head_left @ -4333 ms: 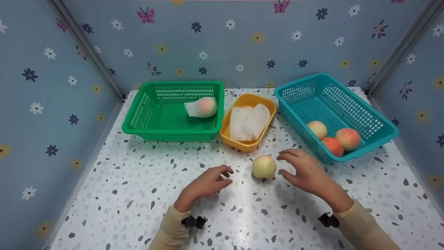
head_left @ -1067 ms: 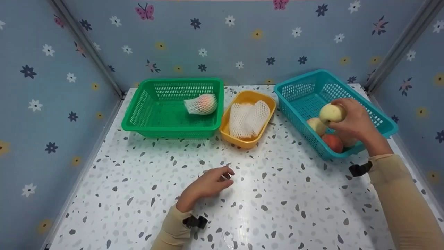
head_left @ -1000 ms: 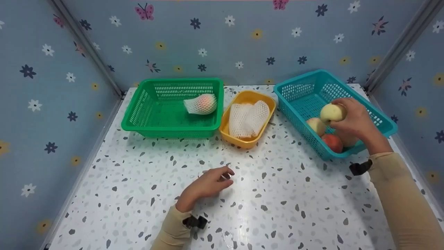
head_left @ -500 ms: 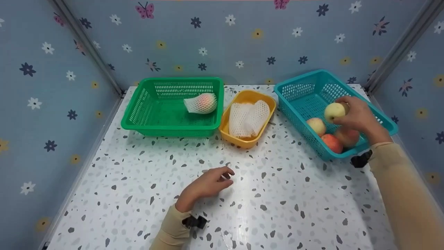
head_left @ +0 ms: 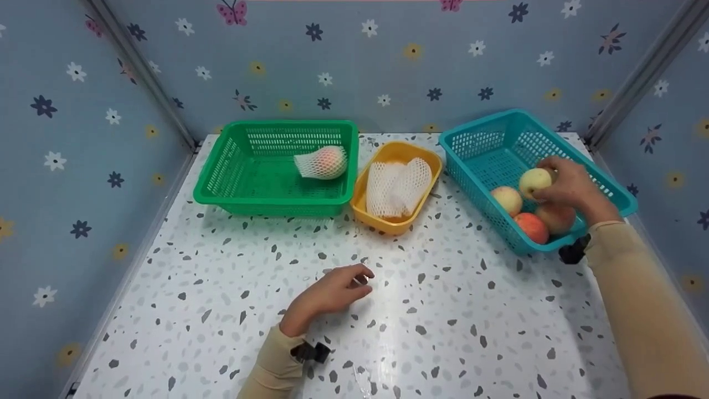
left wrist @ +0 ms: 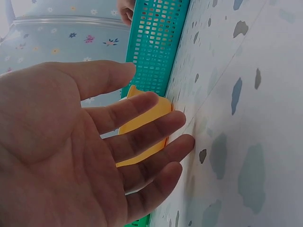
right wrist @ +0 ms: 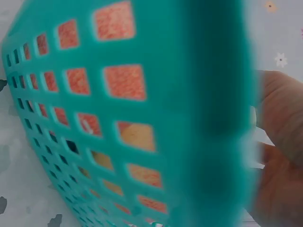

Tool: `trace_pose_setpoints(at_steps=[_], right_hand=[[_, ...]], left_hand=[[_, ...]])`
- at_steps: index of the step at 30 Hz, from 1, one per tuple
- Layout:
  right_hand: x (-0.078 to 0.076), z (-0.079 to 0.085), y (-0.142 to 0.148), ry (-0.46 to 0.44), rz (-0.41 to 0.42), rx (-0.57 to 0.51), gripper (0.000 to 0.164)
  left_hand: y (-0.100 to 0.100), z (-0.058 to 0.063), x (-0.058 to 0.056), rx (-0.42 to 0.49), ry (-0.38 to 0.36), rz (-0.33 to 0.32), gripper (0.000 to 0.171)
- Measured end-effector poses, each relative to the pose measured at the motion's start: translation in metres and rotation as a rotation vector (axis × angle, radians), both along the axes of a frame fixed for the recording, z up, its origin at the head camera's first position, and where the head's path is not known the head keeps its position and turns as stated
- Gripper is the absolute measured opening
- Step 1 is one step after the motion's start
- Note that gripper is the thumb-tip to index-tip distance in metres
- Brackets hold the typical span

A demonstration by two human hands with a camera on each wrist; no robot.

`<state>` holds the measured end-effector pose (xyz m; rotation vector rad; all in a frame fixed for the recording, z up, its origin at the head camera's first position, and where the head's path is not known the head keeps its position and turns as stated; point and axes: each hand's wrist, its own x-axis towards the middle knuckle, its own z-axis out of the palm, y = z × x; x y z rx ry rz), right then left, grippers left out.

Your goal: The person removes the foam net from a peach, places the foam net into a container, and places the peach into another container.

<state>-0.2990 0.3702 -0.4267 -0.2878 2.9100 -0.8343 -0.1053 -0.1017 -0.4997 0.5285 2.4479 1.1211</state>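
My right hand (head_left: 573, 185) grips a pale yellow peach (head_left: 533, 182) low inside the teal basket (head_left: 487, 166). Thumb and fingers pinch it from the right. Just below it lie a pale peach (head_left: 507, 200), a red peach (head_left: 532, 228) and a rosy peach (head_left: 558, 218). In the right wrist view the basket wall (right wrist: 180, 109) covers most of the scene, hiding the held peach. My left hand (head_left: 332, 289) stays near the table's middle with relaxed fingers. Its palm (left wrist: 52, 137) shows bare in the left wrist view.
A yellow container (head_left: 382, 224) holding white foam fruit nets (head_left: 390, 188) stands between the teal basket and a green basket (head_left: 260, 177). Inside the green one lies a net-wrapped peach (head_left: 330, 162). Patterned wall panels (head_left: 266, 50) close off the speckled table (head_left: 249, 255) behind and at the sides.
The pale yellow peach was on the table between my hands. My right hand took hold of it, carried it right over the teal basket and lowered it slightly. My left hand barely moved.
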Motion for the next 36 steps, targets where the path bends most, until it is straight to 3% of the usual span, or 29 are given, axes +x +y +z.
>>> trace_pose_setpoints(at_steps=[15, 29, 36], right_hand=[[-0.003, -0.001, -0.003, -0.097, -0.028, -0.048, 0.065], [-0.013, -0.002, -0.005, -0.152, 0.017, 0.056, 0.069], [-0.013, -0.012, -0.004, -0.190, -0.003, 0.017, 0.070]], left_hand=[[0.001, -0.002, 0.000, -0.002, -0.015, 0.006, 0.034], [0.002, -0.002, -0.001, -0.008, -0.009, -0.003, 0.034], [0.002, -0.002, 0.000, -0.013, -0.008, -0.002, 0.034]])
